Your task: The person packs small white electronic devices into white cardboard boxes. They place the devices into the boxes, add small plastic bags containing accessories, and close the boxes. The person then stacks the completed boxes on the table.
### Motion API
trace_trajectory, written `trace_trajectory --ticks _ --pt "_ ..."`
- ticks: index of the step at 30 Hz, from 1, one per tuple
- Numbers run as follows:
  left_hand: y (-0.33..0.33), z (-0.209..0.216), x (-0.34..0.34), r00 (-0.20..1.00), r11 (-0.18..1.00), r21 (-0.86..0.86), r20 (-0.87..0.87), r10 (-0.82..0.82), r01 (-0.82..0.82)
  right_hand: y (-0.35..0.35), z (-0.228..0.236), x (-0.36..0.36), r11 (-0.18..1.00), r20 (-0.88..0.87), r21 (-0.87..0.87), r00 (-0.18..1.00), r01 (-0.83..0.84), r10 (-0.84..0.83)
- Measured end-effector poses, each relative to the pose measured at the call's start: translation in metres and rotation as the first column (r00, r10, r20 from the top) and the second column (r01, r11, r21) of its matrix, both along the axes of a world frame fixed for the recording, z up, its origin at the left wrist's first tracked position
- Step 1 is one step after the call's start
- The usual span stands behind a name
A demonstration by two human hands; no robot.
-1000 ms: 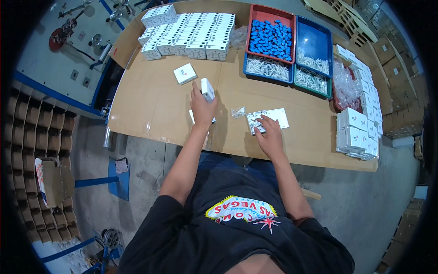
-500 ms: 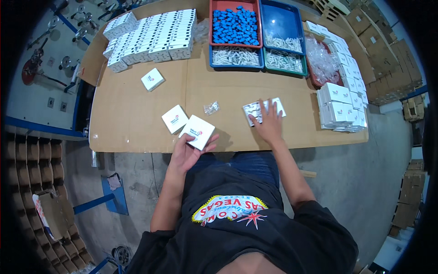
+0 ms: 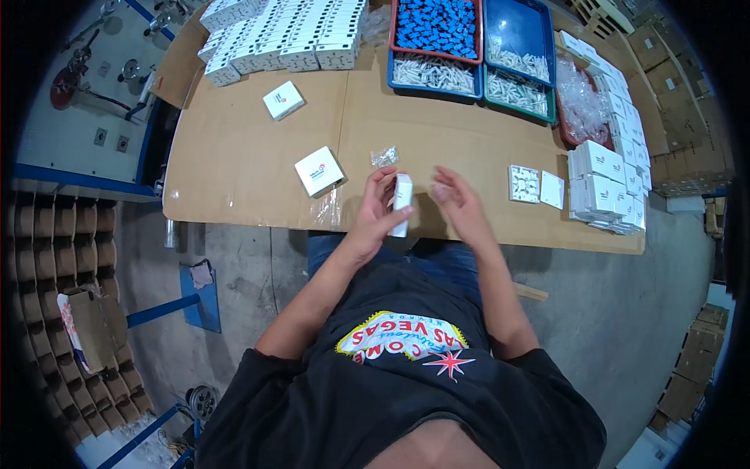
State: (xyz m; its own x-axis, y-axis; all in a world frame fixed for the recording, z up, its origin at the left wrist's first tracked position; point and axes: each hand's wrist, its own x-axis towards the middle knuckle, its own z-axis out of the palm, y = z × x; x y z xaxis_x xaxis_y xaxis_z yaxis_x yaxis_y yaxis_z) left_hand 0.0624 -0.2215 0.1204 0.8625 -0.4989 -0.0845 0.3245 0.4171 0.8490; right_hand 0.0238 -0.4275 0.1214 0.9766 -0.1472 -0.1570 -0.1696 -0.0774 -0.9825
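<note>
With the clock centred on the held box and twelve pointing away from the wearer, the left hand [image 3: 366, 227] is curled around a white rectangular cardboard box [image 3: 402, 205], thumb on one side and fingers on the other, its narrow side turned up near the front edge of the brown cardboard-covered table [image 3: 242, 172]. At about two to three o'clock, just apart from the box, the right hand [image 3: 465, 211] is half spread and blurred; it seems to grasp nothing, though something tiny between its fingers could not be told. The step in hand looks like handling this single box, likely readying it for filling or closing; whether its far end is unsealed cannot be made out. The next move would seem to call for a steady left hold and a light right-hand touch on an end, without crushing the thin walls. A small clear plastic bag of parts [image 3: 384, 156] lies near, at eleven; a white square printed box [image 3: 319, 171] rests at ten; a white compartmented tray [image 3: 523, 184] lies at three, beside a flat white square piece [image 3: 552, 190].
</note>
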Motion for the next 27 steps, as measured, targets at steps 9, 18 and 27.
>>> trace_trajectory --ticks 9,18,27 --pt "0.015 -0.006 -0.007 0.978 0.995 0.089 0.2 -0.053 0.035 0.041 0.011 0.002 0.924 0.171 0.304 0.967 -0.233 0.187" --pt "0.008 0.024 -0.012 0.817 0.986 -0.061 -0.553 -0.165 0.158 0.051 0.024 -0.003 0.846 0.39 -0.507 0.833 -0.162 0.393" --pt "-0.005 0.021 -0.023 0.812 0.987 -0.161 -0.576 -0.095 0.002 0.052 0.008 0.0 0.814 0.495 -0.574 0.752 -0.093 0.435"
